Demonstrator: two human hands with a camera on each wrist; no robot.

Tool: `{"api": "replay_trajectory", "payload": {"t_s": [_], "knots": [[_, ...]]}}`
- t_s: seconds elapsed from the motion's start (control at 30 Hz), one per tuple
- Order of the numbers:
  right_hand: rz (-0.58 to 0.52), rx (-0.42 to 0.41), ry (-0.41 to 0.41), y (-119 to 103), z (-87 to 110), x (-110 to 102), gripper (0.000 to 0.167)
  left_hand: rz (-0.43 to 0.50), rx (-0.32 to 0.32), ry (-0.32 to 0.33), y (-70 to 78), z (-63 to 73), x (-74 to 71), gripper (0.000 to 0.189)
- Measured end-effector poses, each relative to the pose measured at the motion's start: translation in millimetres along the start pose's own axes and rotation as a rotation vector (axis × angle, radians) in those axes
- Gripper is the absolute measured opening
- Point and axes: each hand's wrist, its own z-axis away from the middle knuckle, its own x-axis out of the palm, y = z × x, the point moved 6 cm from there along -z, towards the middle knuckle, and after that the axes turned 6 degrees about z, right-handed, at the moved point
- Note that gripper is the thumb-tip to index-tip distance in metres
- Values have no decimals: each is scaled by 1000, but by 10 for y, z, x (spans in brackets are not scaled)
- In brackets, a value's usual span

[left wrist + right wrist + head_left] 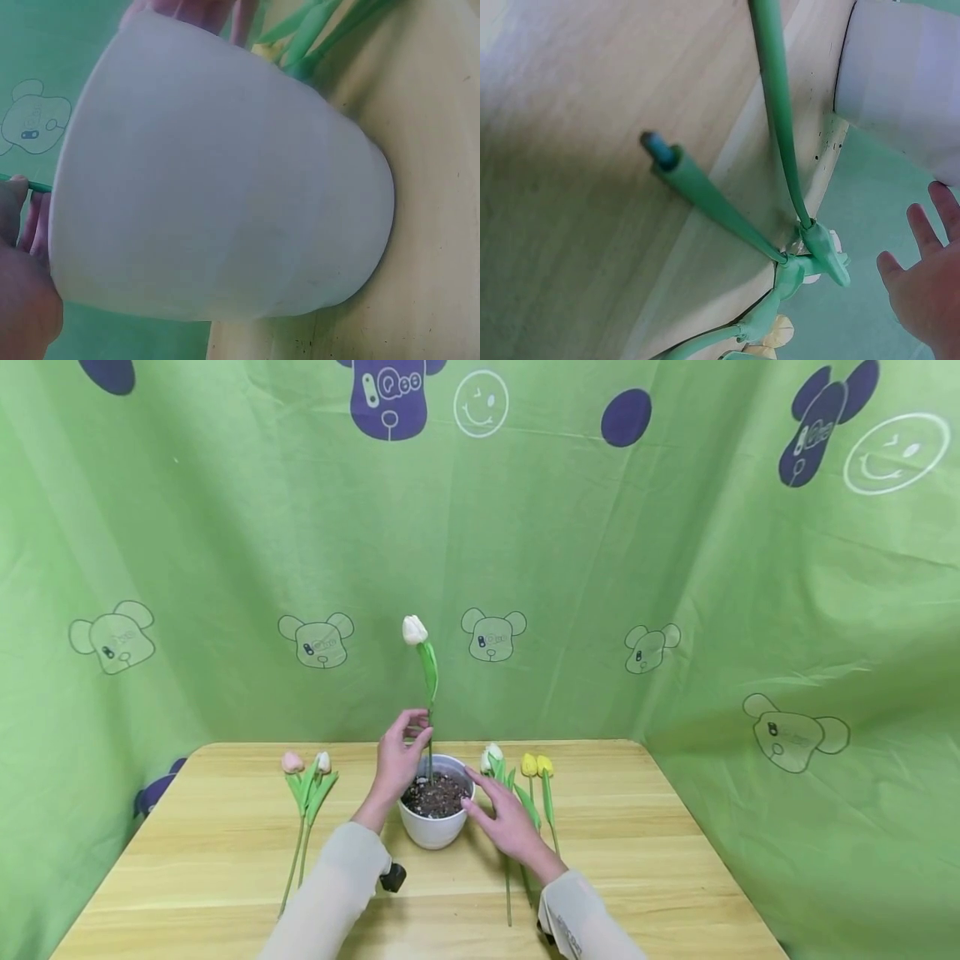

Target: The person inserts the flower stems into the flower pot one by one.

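A white tulip [415, 630] stands upright, its stem reaching down into dark soil [433, 802] in a white pot [435, 833]. My left hand [396, 764] pinches that green stem above the rim; in the left wrist view the pot's wall [225, 172] fills most of the picture, with the thumb and fingers [37, 225] on the stem at its left edge. On the pot's right side, my right hand [512, 822] rests spread fingers against the rim. From the right wrist, those fingers [922, 232] look extended beside the pot [900, 75].
On the wooden table [615, 868], a pink tulip [292, 763] and a white one [323, 762] lie left of the pot. To its right lie another white tulip [491, 755] and yellow tulips [544, 766], partly behind the right hand. Green curtain [562, 568] surrounds the table.
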Motion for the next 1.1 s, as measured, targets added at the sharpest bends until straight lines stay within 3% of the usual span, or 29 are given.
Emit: {"api": "replay_trajectory", "payload": {"t_s": [0.23, 0.57, 1.1], "knots": [[-13, 12, -5, -6, 7, 7, 63, -19, -11, 33, -41, 31, -19, 32], [-44, -2, 3, -16, 3, -11, 63, -104, -3, 16, -87, 17, 21, 32], [-74, -3, 10, -9, -6, 10, 63, -232, 78, 1, -73, 22, 51, 29]]}}
